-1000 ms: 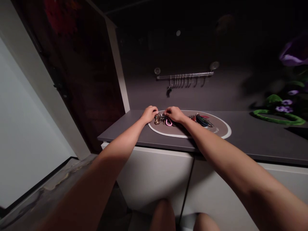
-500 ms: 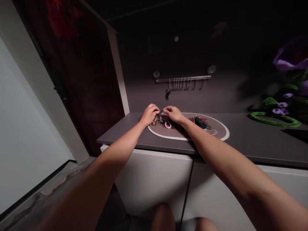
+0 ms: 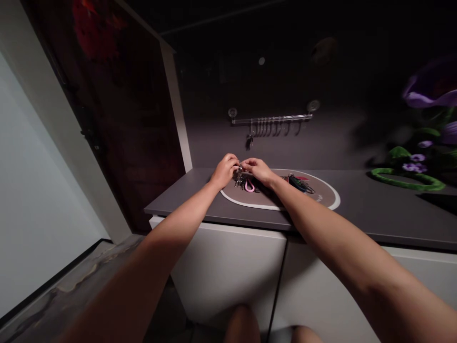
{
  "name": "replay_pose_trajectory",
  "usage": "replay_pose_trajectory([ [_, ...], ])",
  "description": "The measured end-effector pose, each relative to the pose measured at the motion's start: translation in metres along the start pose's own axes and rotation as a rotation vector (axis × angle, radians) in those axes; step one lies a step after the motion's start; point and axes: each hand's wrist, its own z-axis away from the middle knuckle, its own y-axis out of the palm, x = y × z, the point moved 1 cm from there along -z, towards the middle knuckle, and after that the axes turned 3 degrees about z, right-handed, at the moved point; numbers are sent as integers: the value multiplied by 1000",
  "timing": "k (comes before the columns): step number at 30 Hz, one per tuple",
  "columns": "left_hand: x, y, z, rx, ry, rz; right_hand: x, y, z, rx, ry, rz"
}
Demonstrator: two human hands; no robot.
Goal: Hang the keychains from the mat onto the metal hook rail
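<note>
Left hand (image 3: 225,171) pinches a bunch of silver metal keys (image 3: 239,181) on a ring, over the left part of the brown oval mat with a white rim (image 3: 246,205). Right hand (image 3: 258,170) has its fingertips drawn together at the ring; whether they grip it, I cannot tell. Left of the mat's middle lies a pink loop (image 3: 249,186); right of its middle, a dark corded bundle (image 3: 298,184).
</note>
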Motion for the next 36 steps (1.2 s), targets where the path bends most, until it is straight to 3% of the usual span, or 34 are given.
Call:
replay_pose_trajectory([
  [12, 0, -1, 1, 16, -8, -21, 1, 0, 2, 49, 55, -178],
  [18, 0, -1, 1, -45, -14, -1, -1, -2, -2, 51, -15, -154],
  [28, 4, 8, -1, -71, -109, 154, -3, -6, -10, -47, -136, -143],
  [36, 2, 7, 3, -31, -115, 2, 0, -12, -11, -177, -156, -259],
])
